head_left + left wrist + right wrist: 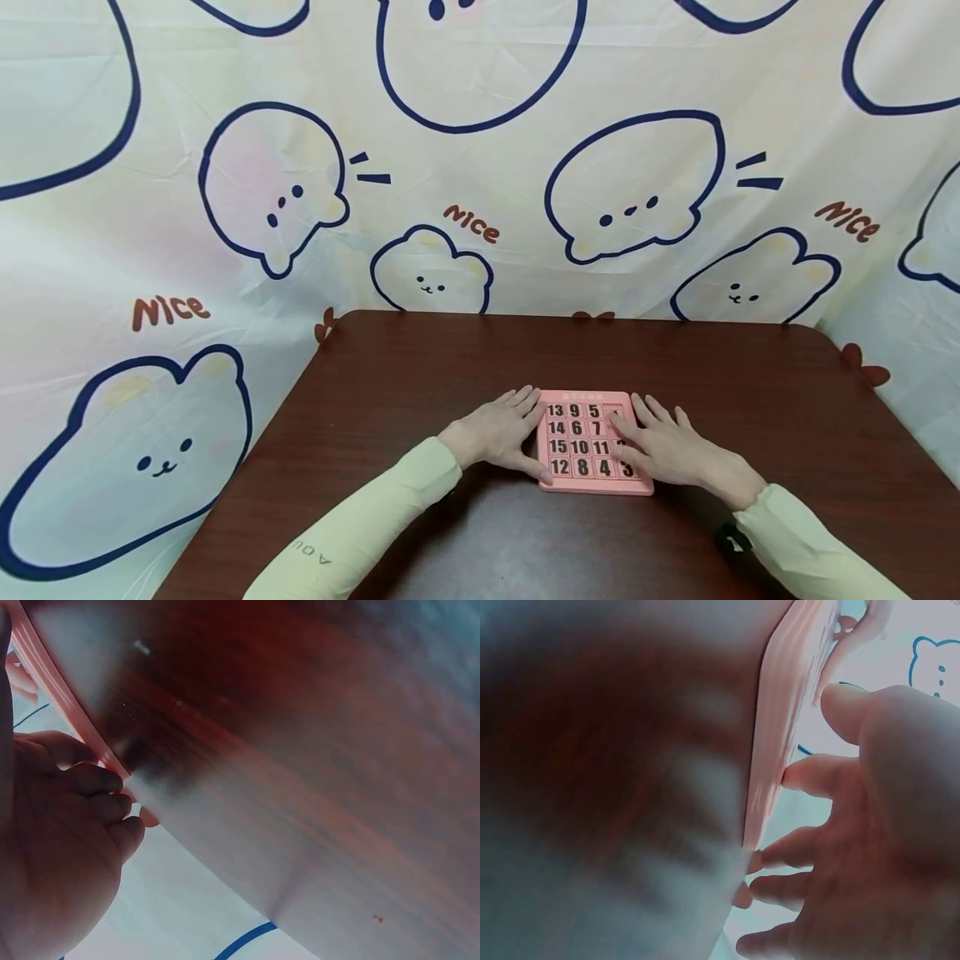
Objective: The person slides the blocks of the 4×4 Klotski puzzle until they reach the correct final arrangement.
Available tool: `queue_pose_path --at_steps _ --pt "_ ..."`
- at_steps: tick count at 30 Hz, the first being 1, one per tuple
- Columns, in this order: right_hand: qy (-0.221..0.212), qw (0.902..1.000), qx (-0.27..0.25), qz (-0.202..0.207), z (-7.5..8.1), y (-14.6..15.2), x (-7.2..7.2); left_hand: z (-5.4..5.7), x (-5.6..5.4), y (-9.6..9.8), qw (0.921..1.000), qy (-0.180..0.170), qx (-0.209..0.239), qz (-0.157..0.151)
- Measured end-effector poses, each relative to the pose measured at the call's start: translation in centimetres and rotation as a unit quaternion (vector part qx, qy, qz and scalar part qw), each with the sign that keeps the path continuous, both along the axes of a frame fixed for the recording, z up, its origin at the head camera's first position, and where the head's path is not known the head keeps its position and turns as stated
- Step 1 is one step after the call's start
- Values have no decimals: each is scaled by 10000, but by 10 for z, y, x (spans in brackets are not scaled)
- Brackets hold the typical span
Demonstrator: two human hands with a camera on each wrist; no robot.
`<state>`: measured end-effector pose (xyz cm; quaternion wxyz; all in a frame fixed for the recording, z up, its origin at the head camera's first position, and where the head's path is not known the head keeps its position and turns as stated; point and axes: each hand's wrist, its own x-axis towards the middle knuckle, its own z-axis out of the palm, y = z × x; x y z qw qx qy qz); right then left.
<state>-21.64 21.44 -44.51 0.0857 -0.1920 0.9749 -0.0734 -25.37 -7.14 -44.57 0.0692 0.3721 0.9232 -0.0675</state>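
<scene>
A pink sliding number puzzle (596, 487) lies flat on the dark table, with black numerals on its square tiles. Along its left edge rests my left hand (498, 431), fingers stretched forward and thumb at the near left corner. My right hand (671, 450) is over the right side, with its thumb and index finger on the tiles and the other fingers spread past the right edge. It hides part of the right column. Each wrist view shows the puzzle's pink side, beside the left hand (60, 840) and the right hand (877, 825).
The brown wooden table (450, 358) has rounded far corners and a glossy surface. Behind it and at both sides hangs a pale cloth (517, 175) printed with blue-outlined cartoon animals. A black band (733, 540) shows at the right wrist.
</scene>
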Motion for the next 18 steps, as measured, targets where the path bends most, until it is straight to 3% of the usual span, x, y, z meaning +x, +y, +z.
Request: queue_pose_path --at_steps 9,18 --pt "-203 9997 93 36 2 -3 -14 1 1 1 10000 -13 -12 -13" --pt "181 9988 -271 354 14 -4 16 0 1 1 9999 85 -49 -35"
